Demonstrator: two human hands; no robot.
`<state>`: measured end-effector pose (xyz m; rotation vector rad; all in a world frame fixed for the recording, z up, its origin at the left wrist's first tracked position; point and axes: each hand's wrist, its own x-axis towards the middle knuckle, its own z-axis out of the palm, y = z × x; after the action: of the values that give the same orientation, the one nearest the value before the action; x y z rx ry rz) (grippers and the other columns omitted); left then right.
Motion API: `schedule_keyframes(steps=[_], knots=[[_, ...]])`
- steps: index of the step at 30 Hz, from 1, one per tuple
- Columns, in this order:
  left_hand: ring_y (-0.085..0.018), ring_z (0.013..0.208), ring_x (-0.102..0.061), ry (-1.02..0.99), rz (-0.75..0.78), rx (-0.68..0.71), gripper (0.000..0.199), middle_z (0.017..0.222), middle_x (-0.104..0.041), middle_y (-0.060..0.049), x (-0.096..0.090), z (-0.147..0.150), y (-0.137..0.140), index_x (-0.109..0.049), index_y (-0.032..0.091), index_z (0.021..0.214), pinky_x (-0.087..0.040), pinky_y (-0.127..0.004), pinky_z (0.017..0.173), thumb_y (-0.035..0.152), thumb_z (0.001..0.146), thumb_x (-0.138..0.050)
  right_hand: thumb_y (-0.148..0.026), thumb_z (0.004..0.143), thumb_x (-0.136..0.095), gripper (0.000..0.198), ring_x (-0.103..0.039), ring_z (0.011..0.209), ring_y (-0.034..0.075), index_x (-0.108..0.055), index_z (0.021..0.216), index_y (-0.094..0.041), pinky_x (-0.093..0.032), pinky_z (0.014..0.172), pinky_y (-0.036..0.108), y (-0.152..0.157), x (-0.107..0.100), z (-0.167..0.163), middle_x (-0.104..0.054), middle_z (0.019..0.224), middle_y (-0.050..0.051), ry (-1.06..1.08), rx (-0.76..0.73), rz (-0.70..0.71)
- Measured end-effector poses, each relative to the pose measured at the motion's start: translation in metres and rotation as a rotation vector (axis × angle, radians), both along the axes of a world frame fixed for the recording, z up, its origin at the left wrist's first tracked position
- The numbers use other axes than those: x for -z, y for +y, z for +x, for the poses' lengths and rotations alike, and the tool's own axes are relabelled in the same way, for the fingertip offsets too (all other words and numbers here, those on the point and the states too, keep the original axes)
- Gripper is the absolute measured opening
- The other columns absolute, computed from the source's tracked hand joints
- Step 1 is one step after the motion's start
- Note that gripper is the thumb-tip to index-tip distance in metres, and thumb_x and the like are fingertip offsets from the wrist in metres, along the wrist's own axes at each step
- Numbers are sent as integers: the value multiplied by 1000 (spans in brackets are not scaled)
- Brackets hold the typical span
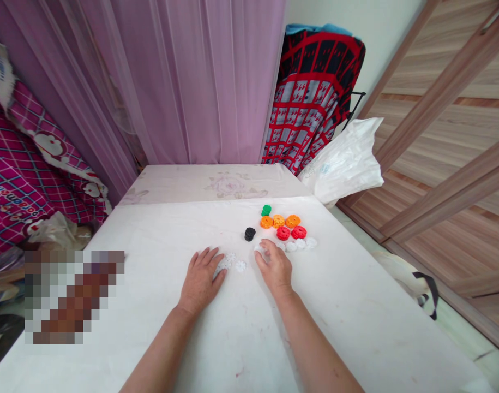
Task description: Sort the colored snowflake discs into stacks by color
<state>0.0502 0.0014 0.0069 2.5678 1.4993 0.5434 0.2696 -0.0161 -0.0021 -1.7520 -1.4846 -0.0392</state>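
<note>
My left hand (203, 278) lies palm down on the white tabletop with its fingers spread. Beside its fingertips and thumb are a few white plastic snowflake discs (230, 256), partly covered by the hand. One more white disc (241, 266) lies flat between my two hands. My right hand (276, 270) is curled, thumb and fingers closed on a white snowflake disc (258, 248) just above or on the table. Behind its fingers runs a row of white discs (300, 244). A small black stack of discs (250, 234) stands just beyond.
Farther back sit red stacks (283, 233), orange stacks (293, 221), a yellow-orange stack (278, 221) and a green stack (266, 210). A white plastic bag (343, 164) hangs at the table's right far corner. A blurred-out patch (77, 297) covers the left side.
</note>
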Motion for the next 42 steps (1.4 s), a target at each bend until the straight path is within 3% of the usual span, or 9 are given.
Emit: schedule_keyframes(steps=[6,22,28,33,42], knots=[[-29,133,-44,-7,3,1,39,139,-55,-8,-1,0,0,-58,23,126,-31,-55,111,36,91,-46,-36,79,-55,32,-61,67,14,-62,108,-23,-48,71,28,2,5,11,-73,95,1,43,45,-73],[-29,133,-44,-17,2,1,39,139,-54,-8,0,0,-1,-58,23,126,-31,-55,111,37,91,-46,-31,79,-54,30,-59,72,14,-65,107,-24,-45,68,25,-2,4,7,-71,91,1,-80,68,-152],[-29,133,-44,-22,1,6,39,139,-55,-8,-1,0,-1,-59,24,125,-31,-55,111,37,91,-46,-26,85,-49,23,-61,75,14,-65,101,-22,-47,73,24,-11,-10,-7,-68,101,4,-103,-99,-4],[-29,133,-44,-37,2,6,39,139,-55,-8,0,0,-1,-58,24,126,-32,-55,111,36,90,-47,-22,79,-60,18,-63,92,16,-64,96,-24,-48,82,26,-21,-17,-26,-68,99,1,-135,-347,-124],[-29,134,-43,-5,-12,2,40,140,-54,-8,-2,0,-2,-57,23,127,-30,-54,112,36,91,-46,-16,77,-60,23,-62,92,19,-63,98,-24,-48,80,28,-17,-12,-29,-70,96,2,-198,-330,-181]])
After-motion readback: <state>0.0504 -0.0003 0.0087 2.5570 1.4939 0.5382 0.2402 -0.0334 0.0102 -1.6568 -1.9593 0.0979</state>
